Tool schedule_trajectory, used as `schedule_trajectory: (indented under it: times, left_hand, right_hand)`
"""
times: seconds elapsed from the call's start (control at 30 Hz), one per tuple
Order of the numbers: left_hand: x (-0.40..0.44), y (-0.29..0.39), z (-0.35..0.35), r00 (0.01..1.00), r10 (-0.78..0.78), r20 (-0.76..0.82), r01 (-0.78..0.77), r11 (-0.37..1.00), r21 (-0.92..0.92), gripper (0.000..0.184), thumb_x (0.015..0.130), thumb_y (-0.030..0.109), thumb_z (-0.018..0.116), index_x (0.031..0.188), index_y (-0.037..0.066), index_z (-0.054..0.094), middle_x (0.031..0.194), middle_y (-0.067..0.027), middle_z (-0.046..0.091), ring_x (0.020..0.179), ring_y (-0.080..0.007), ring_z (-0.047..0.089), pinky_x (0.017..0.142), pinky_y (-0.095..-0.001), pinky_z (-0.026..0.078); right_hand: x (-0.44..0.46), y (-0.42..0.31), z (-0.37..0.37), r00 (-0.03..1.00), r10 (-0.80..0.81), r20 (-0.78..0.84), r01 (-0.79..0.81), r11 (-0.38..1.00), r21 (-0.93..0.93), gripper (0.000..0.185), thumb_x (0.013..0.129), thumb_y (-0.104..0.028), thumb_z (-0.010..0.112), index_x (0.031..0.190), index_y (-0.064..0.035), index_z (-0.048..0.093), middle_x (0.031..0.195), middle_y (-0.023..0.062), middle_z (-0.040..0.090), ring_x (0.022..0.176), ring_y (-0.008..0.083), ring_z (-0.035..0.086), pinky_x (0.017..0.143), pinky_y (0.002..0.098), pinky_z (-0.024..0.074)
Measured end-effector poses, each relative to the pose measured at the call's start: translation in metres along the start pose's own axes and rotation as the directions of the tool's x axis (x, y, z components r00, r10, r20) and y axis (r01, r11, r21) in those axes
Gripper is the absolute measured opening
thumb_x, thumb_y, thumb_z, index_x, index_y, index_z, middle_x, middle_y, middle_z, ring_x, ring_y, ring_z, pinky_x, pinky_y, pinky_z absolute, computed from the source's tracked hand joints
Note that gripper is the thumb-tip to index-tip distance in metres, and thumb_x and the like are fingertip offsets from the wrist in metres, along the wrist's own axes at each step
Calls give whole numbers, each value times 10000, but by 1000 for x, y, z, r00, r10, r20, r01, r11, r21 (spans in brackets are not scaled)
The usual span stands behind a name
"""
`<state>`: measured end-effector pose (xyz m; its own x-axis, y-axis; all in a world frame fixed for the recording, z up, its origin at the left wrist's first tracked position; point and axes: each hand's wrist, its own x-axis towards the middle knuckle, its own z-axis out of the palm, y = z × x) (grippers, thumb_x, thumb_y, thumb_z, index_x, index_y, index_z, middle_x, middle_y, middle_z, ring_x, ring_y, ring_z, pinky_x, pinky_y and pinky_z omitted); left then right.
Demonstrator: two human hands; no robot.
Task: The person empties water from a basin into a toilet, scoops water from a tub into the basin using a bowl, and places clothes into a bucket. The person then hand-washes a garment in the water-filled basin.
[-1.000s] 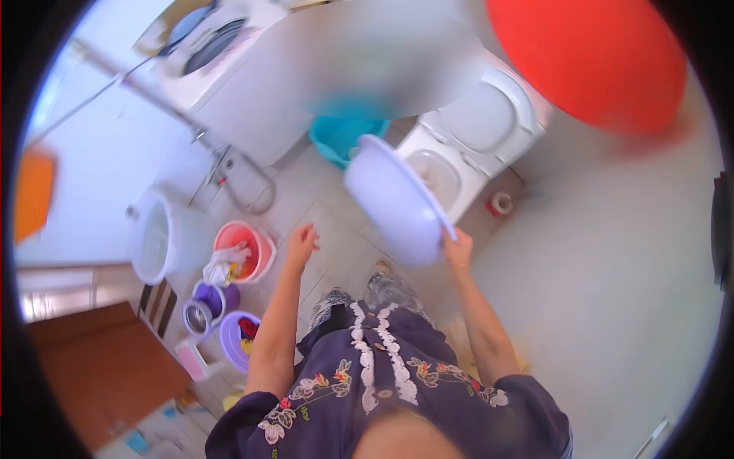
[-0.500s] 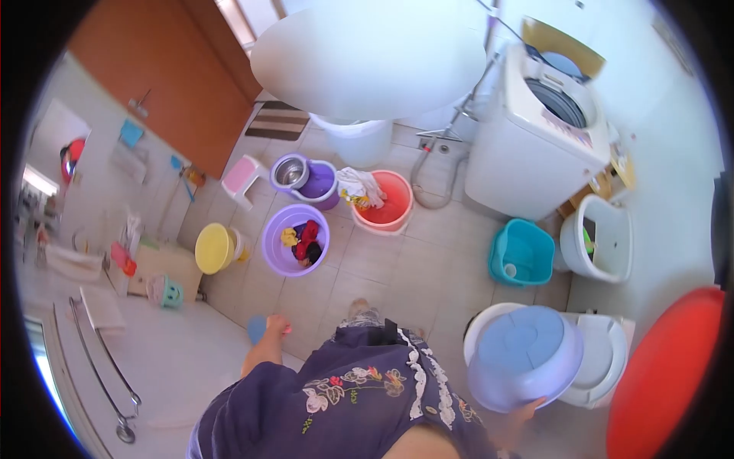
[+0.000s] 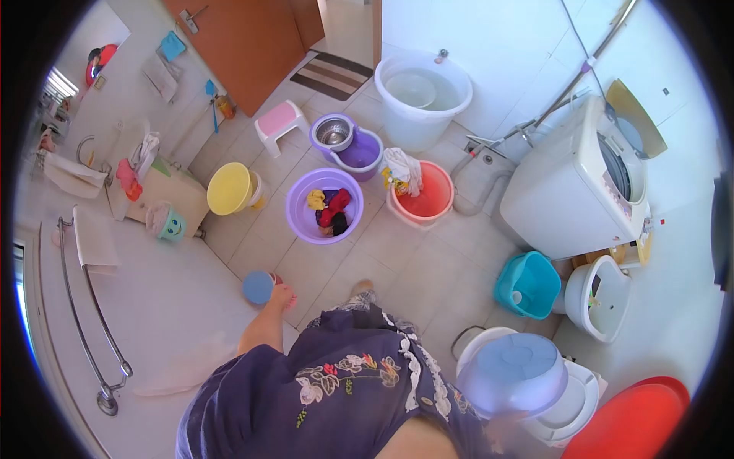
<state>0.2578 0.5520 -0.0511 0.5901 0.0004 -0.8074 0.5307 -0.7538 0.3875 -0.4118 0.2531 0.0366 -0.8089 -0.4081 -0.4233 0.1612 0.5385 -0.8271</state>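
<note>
A lavender basin (image 3: 516, 373), its bluish underside facing up, is over the toilet at the lower right. My right hand (image 3: 506, 428), blurred and partly hidden behind the sleeve, grips the basin's near rim. My left hand (image 3: 283, 297) hangs at the lower left with its fingers loosely apart and nothing in them. From this viewpoint it overlaps the edge of a small round blue-topped object (image 3: 258, 287); touching cannot be made out.
On the tiled floor stand a purple basin of clothes (image 3: 297, 210), a red bucket (image 3: 436, 191), a purple mop bucket (image 3: 363, 149), a yellow basin (image 3: 229, 189) and a teal basin (image 3: 529, 283). A washing machine (image 3: 562, 187) and a red basin (image 3: 631, 421) are on the right.
The view has swung left towards the door and sink. The lavender basin, earlier on its side before the toilet, now shows its underside over it. My left hand has lowered beside the blue-topped object.
</note>
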Motion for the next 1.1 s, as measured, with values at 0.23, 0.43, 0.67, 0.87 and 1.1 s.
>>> schedule_trajectory:
  times: [0.23,0.43,0.67,0.87,1.1]
  left_hand:
    - [24,-3,-29,1000,-18,25,20,996,-84,216,812,157,439,996,71,513,745,-72,594,497,-168,557,426,-333,397]
    - [24,-9,-52,1000,-17,-3,17,988,-155,213,811,145,440,996,72,516,733,-66,589,489,-152,552,406,-291,378]
    - [19,-35,-46,996,-81,-41,67,963,-262,214,788,152,451,974,79,529,713,-55,583,496,-148,555,405,-286,376]
    - [-23,-34,-35,981,-193,-3,186,950,-252,255,790,132,471,1044,115,490,771,-68,576,560,-184,549,542,-369,435]
    - [-29,-42,-27,988,-145,-56,118,936,-332,260,811,160,440,1053,88,505,759,-71,590,533,-159,564,441,-308,397]
  right_hand:
    - [-27,-6,-1,999,-46,27,47,999,-28,772,699,-529,593,1098,118,460,1123,163,481,966,275,491,838,378,400]
    - [-39,-15,3,996,-70,58,73,995,-61,760,693,-518,603,1088,117,468,1104,162,491,951,275,498,826,377,406]
    - [-48,-21,58,983,-80,164,95,992,-86,746,686,-505,614,1077,115,477,1082,161,502,932,275,507,811,375,413]
    - [-56,-21,99,969,-54,243,79,992,-94,734,680,-494,623,1067,114,485,1063,160,512,916,276,514,798,374,419]
    - [-49,-19,110,959,-38,280,72,991,-112,720,673,-481,634,1056,112,494,1041,159,524,898,276,523,783,373,426]
